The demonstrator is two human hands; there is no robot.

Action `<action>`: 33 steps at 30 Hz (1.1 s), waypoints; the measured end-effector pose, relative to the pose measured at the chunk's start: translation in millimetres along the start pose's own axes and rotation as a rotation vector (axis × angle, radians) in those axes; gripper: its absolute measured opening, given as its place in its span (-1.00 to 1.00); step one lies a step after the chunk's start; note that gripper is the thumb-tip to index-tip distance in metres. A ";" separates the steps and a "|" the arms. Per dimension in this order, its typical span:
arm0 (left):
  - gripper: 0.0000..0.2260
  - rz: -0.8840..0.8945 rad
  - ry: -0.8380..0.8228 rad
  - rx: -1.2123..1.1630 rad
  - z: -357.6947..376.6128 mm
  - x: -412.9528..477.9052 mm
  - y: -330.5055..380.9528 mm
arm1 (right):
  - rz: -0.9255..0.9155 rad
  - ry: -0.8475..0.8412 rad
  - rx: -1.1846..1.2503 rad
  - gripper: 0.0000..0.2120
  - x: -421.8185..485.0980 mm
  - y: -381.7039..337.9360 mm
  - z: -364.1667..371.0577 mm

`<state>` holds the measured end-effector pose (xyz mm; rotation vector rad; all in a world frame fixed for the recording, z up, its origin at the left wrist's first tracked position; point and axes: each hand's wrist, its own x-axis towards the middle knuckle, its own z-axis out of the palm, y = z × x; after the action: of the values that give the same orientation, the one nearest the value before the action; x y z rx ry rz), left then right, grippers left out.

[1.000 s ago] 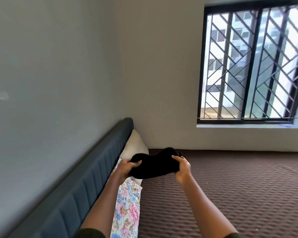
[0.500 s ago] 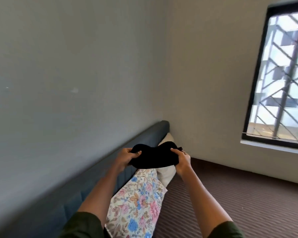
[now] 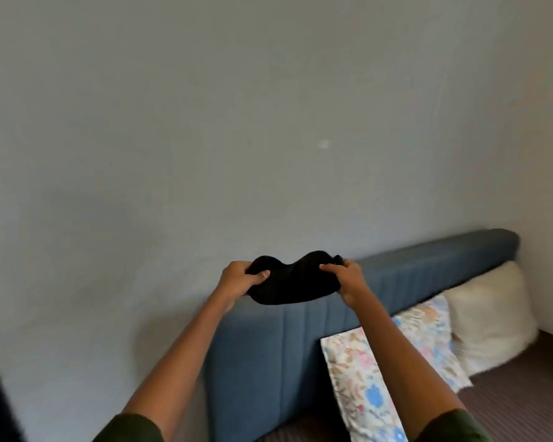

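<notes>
1. Grey-blue wall (image 3: 205,122) fills most of what I see, plain apart from one small pale mark.
2. Against it stands a blue padded headboard (image 3: 396,282) with upright stitched channels.
3. Leaning on the headboard are a floral pillow (image 3: 428,339) and, further right, a fluffy cream pillow (image 3: 489,314), touching each other.
4. Below them lies a brown ribbed mattress surface (image 3: 530,387).
5. Both arms are stretched forward, holding a black eye mask (image 3: 292,283) up in the air in front of the headboard's top edge, touching nothing else.
6. Left hand (image 3: 238,280) grips the mask's left end, thumb curled over the front.
7. Right hand (image 3: 348,282) grips the right end, fingers wrapped over the top edge.
8. Dark green sleeves (image 3: 131,429) show at the bottom.
</notes>
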<state>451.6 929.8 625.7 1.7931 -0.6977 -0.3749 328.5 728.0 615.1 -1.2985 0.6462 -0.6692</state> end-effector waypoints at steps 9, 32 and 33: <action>-0.68 -0.095 0.445 0.200 -176.1 -74.1 -34.9 | -0.045 -0.409 -0.030 -0.71 -30.4 16.2 206.7; -0.79 -0.313 1.351 0.691 -427.6 -289.4 -42.9 | -0.188 -1.279 0.046 -0.73 -207.0 37.5 590.6; -0.79 -0.334 1.392 0.706 -434.2 -300.4 -41.7 | -0.188 -1.318 0.050 -0.74 -218.9 39.5 606.4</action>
<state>478.0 1453.1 703.0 2.2470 0.5418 0.9872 646.2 1286.5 681.3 -1.4413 -0.5683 0.1166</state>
